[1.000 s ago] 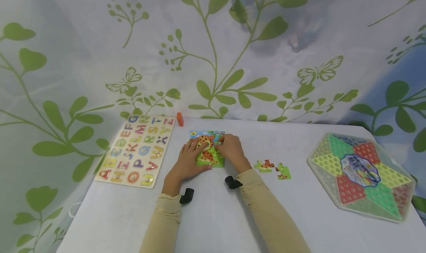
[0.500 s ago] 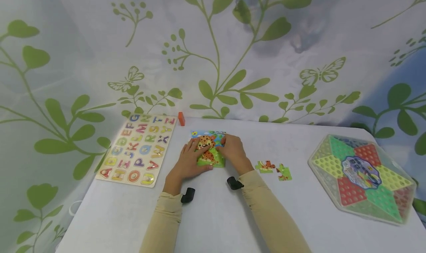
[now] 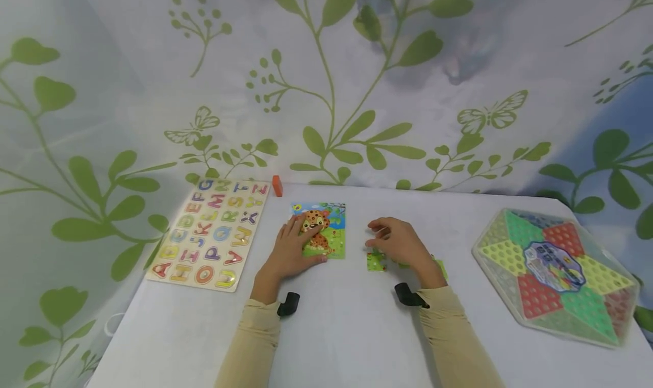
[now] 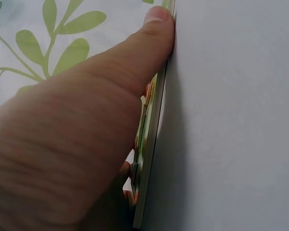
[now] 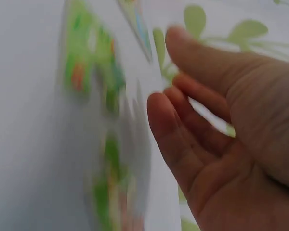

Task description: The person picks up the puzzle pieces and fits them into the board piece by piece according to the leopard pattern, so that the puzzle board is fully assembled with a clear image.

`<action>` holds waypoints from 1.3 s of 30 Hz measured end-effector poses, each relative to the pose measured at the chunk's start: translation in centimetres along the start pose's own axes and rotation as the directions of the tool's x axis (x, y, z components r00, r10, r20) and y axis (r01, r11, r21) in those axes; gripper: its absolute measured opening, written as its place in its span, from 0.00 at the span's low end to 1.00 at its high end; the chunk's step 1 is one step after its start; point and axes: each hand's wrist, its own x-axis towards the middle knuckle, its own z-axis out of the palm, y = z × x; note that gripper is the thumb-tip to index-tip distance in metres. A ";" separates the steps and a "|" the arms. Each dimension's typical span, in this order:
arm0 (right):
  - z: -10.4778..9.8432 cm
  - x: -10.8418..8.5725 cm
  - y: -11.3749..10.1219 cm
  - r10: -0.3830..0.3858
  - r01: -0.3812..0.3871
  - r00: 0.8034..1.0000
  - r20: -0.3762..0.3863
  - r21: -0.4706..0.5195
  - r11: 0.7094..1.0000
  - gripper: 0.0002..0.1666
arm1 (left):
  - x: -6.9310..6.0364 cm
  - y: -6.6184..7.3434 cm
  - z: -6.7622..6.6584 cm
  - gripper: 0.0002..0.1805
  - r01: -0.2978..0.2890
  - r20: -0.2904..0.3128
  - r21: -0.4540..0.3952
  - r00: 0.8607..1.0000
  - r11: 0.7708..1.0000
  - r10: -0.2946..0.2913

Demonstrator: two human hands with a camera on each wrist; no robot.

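Note:
A jigsaw board [image 3: 334,241] with a spotted leopard cub on a green and blue ground lies flat on the table. My left hand [image 3: 289,249] rests on its left side with fingers spread, the thumb [image 4: 130,53] along the near edge. To the right, my right hand [image 3: 402,245] hovers over loose jigsaw pieces, with no thing seen between thumb and fingers. One green piece [image 3: 376,262] shows beside its fingers; another piece [image 3: 441,268] peeks out past the wrist. In the right wrist view, two blurred pieces, one green [image 5: 86,48] and one lower down [image 5: 108,192], lie apart from the fingers.
A wooden alphabet board [image 3: 209,235] lies to the left. Behind stands a small orange block [image 3: 277,186]. On the right sits a hexagonal star-patterned game board [image 3: 556,274]. A leaf-printed curtain [image 3: 326,81] hangs along the table's back edge.
My right hand has left the jigsaw board's right edge and moved right, over the loose pieces. The board's right side is now uncovered. My left hand has stayed in place.

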 end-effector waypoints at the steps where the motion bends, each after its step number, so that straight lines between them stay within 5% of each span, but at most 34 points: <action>1: -0.3 -0.5 0.4 -0.007 0.007 1.000 0.011 -0.013 1.000 0.30 | 0.0 0.0 0.1 0.48 0.010 0.008 -0.003 1.000 1.000 -0.010; 8: -0.2 -2.4 1.6 -0.117 0.132 0.989 0.096 -0.170 0.977 0.42 | 0.0 -0.6 0.1 0.64 0.061 -0.020 -0.090 0.998 0.994 -0.063; 16: 0.5 -2.7 1.1 -0.094 0.110 0.993 0.077 -0.248 0.962 0.29 | -0.9 -2.4 -0.6 0.68 0.166 0.045 -0.156 0.986 0.974 -0.161; 19: 0.7 -2.7 1.0 -0.091 0.107 0.993 0.077 -0.249 0.963 0.24 | -0.9 -2.7 -0.8 0.67 0.151 0.047 -0.150 0.988 0.977 -0.146; 26: 0.6 -2.7 0.2 -0.072 0.089 0.994 0.077 -0.252 0.964 0.35 | -0.9 -2.5 -1.3 0.65 0.158 0.042 -0.160 0.987 0.974 -0.153; 32: 0.5 -2.3 0.0 -0.044 0.064 0.995 0.086 -0.237 0.970 0.30 | -0.9 -2.4 -1.4 0.66 0.171 0.045 -0.158 0.985 0.972 -0.166; 39: 0.7 -2.0 -1.3 -0.048 0.053 0.996 0.073 -0.077 0.996 0.14 | -1.0 -2.7 -1.2 0.66 0.157 0.044 -0.137 0.987 0.978 -0.153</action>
